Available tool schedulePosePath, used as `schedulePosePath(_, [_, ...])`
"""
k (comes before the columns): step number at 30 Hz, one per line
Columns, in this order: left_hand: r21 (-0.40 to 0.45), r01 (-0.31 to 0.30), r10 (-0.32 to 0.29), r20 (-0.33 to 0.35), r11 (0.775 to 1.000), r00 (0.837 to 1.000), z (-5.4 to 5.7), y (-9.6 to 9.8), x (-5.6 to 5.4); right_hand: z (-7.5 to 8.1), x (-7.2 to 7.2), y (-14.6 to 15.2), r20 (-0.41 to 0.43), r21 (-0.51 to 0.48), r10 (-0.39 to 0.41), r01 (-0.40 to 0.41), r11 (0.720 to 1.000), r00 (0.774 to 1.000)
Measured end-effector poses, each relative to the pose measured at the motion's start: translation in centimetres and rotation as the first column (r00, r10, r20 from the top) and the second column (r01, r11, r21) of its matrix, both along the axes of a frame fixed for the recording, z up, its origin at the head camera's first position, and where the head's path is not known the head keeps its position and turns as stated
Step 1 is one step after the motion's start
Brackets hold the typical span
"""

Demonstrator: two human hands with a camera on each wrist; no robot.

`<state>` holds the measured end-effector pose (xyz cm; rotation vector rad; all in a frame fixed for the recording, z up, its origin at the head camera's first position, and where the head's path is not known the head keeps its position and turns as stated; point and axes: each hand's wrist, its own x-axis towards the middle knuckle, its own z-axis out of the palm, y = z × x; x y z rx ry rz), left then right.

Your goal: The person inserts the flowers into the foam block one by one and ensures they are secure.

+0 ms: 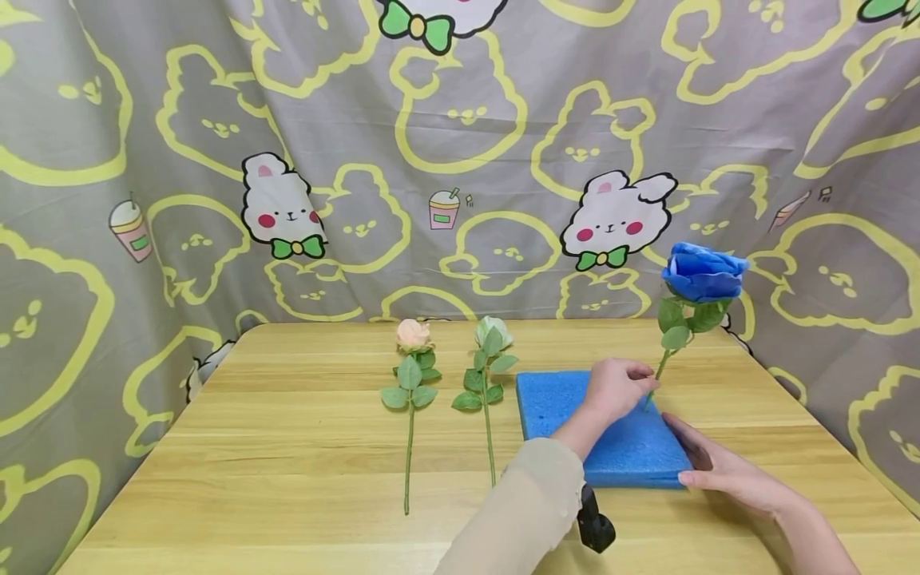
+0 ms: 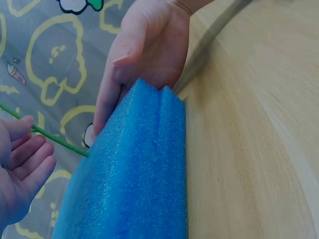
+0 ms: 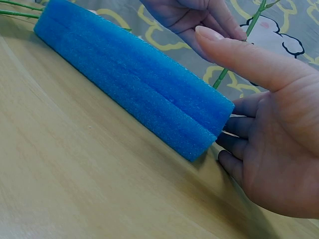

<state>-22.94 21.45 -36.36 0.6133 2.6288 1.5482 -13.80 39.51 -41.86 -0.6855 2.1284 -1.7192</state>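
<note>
A blue artificial rose (image 1: 704, 275) stands near the right side of a blue foam block (image 1: 625, 451). Its green stem (image 2: 60, 142) meets the top of the foam, tilted slightly. My left hand (image 1: 618, 387) pinches that stem low down, just above the block, with thumb and fingertips; this pinch also shows in the left wrist view. At the block's right edge, my right hand (image 1: 733, 475) rests with fingers along the side and the thumb by the front corner. In the right wrist view those fingers (image 3: 241, 127) look fairly straight against the foam's end.
Left of the block, a pale pink rose (image 1: 413, 335) and a whitish-green rose (image 1: 496, 331) lie on the wooden table (image 1: 287, 447), stems toward me. A patterned curtain (image 1: 345, 104) hangs behind the table. A black device (image 1: 595, 519) sits at my left wrist.
</note>
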Motion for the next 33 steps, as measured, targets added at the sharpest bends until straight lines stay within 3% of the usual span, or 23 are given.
schedulePosePath(5, [0.048,-0.004,0.002,0.043,0.999,0.999,0.6,-0.8,0.2,0.1,0.0,0.0,0.033,0.002,0.003,-0.003,1.000,0.999])
schedulePosePath(14, [0.116,-0.030,0.025,0.048,0.993,0.999,1.9,-3.6,0.5,0.0,-0.1,-0.1,0.028,0.013,-0.007,0.006,1.000,1.000])
schedulePosePath(21, [0.184,0.014,-0.023,0.045,0.983,0.999,3.1,-6.7,0.6,0.1,-0.1,-0.1,0.026,0.051,-0.038,0.037,0.998,0.999])
schedulePosePath(33, [0.254,0.046,-0.052,0.017,0.966,0.998,4.5,-12.9,0.1,0.0,-0.1,0.0,0.004,0.047,-0.030,0.030,0.998,1.000])
